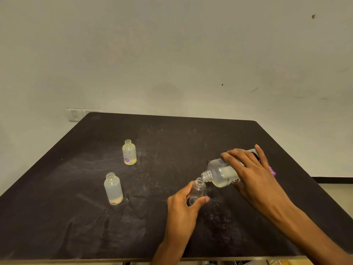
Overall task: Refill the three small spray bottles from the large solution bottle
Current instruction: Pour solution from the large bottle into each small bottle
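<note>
My left hand (183, 205) grips a small clear bottle (197, 190), uncapped and tilted slightly right. My right hand (252, 169) holds the large solution bottle (221, 174) tipped on its side, its open neck right at the small bottle's mouth. Clear liquid sits in the large bottle's lower side. Two other small uncapped bottles stand upright to the left: a frosted one (113, 188) with a little pinkish liquid at its bottom, and a yellowish one with purple flower prints (129, 152) farther back.
All of it is on a dark, scuffed table (76, 217) against a pale wall. A purple object (272, 172) peeks out behind my right hand. A wall switch (74, 114) sits past the far left corner.
</note>
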